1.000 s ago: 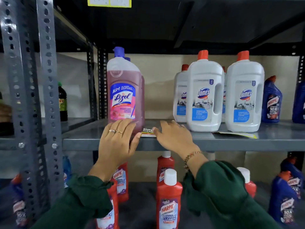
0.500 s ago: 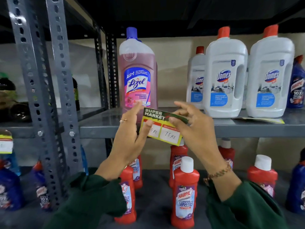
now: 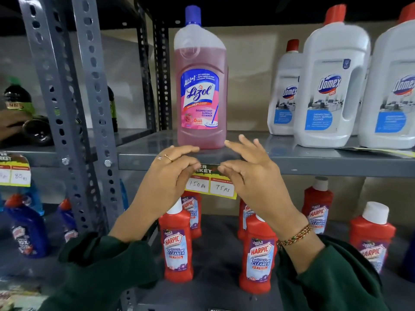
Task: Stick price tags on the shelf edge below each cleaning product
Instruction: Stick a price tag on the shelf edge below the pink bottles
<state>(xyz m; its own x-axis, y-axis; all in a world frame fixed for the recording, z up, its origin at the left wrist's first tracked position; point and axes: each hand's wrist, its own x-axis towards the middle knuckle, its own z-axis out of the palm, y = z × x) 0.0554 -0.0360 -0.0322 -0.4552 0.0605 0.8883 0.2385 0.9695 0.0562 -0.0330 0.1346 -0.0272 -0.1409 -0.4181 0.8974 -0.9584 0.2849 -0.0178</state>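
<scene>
A yellow price tag (image 3: 211, 187) reading 150 and 75 hangs against the grey shelf edge (image 3: 314, 167), directly below the pink Lizol bottle (image 3: 201, 86). My left hand (image 3: 170, 178) pinches the tag's upper left corner and my right hand (image 3: 251, 178) pinches its upper right corner, the other fingers spread. The tag's top sits on the shelf edge and its lower half hangs below. White Domex bottles (image 3: 330, 86) stand to the right on the same shelf.
Red Harpic bottles (image 3: 177, 241) fill the shelf below. Another tag (image 3: 14, 171) is stuck on the left bay's edge, with blue bottles (image 3: 27, 232) under it. A perforated upright post (image 3: 67, 108) divides the bays. Loose tags (image 3: 381, 151) lie under the Domex bottles. Another person's hand (image 3: 9, 124) is at far left.
Both hands lifted the tag off the shelf surface, held it in the air, then brought it down onto the shelf edge below the Lizol bottle. The view moved closer and lower.
</scene>
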